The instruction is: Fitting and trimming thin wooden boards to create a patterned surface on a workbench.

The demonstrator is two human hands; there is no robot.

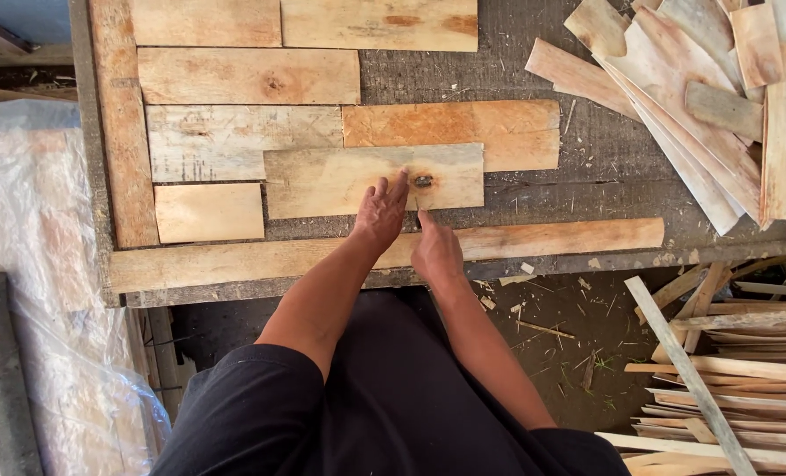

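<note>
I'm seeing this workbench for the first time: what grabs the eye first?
Both hands meet at the middle plank, the left hand flat on it and the right hand pointing at its dark knot. A loose heap of thin offcuts fills the bench's upper right, and crumpled clear plastic sheeting lies at the left.

Pale knotted board [340,181] lies flat among boards.

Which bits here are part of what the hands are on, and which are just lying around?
In hand:
- left hand, flat on the knotted plank
- right hand, at that plank's lower edge
- neighbouring planks in the wooden frame

Lying about:
- offcut pile, top right
- slat stack on the ground
- plastic sheet, left
</note>
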